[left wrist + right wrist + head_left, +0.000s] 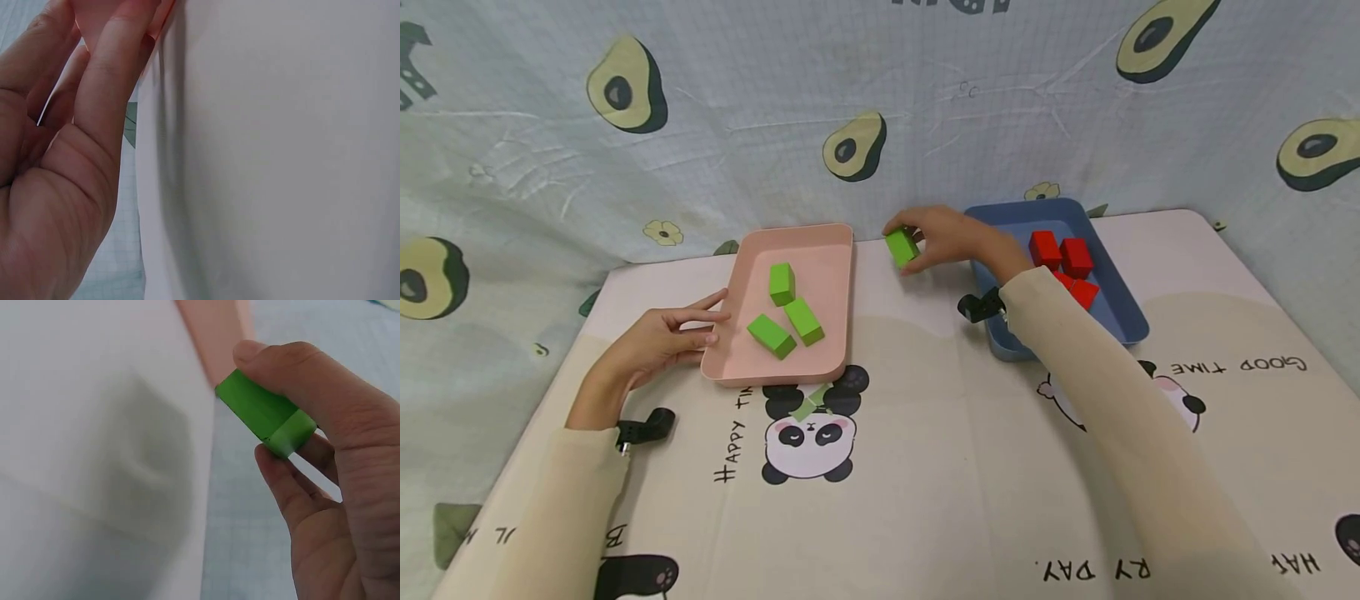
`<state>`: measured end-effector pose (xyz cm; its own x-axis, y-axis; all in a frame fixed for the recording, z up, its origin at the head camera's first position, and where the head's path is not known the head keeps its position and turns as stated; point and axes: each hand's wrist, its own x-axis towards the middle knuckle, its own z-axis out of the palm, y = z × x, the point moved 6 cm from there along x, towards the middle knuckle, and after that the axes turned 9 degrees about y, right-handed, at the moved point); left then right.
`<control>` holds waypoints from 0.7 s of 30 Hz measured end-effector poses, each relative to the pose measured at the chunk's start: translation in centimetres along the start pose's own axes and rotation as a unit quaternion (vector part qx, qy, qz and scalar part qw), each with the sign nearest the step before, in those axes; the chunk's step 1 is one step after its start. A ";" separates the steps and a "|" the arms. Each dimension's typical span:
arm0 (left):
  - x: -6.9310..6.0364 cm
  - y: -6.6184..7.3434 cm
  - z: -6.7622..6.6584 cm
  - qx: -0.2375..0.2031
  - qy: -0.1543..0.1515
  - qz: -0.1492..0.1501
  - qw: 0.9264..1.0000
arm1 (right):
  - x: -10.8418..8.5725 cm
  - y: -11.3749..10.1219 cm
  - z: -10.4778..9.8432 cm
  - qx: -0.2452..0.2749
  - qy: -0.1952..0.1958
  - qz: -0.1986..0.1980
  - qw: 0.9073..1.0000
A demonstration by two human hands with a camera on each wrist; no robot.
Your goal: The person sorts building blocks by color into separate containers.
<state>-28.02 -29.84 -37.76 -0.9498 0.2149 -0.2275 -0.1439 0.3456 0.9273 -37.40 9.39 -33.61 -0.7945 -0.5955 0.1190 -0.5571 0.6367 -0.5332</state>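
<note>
Between thumb and fingers my right hand (951, 237) pinches a green block (901, 247), held above the table in the gap between the two trays. The right wrist view shows this green block (269, 415) tilted in the fingertips. Fairly straight fingers of my left hand (658, 342) touch the left side of a pink tray (737, 354); the left wrist view catches only a bit of that tray (100, 15) behind the fingers. Inside it lie three green blocks (782, 284). Beneath my right forearm stands a blue tray (1123, 312) with several red blocks (1077, 258), some partly hidden by the sleeve.
The table (910, 467) carries a cloth printed with pandas and lettering. A hanging sheet (737, 83) with avocado prints rises right behind the trays. Dark wrist cameras (647, 425) sit on both wrists.
</note>
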 end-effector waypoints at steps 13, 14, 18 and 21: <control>0.0 0.0 -0.1 0.013 0.005 -0.010 1.000 | -0.7 -3.8 0.2 0.059 0.027 -0.050 0.997; 0.0 0.0 -0.1 0.013 0.004 -0.009 1.000 | -0.7 -4.0 0.2 0.064 0.030 -0.053 0.996; -0.1 0.1 -0.1 0.015 0.004 -0.007 1.000 | -0.9 -4.7 0.3 0.077 0.043 -0.055 0.995; -0.1 0.0 -0.1 0.019 0.005 -0.008 1.000 | -1.1 -4.9 0.4 0.092 0.046 -0.046 0.994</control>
<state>-27.97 -29.94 -37.66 -0.9503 0.1996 -0.2388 -0.1485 0.3837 0.9115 -33.70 6.79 -31.44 -0.7661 -0.5940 0.2456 -0.5811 0.4767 -0.6597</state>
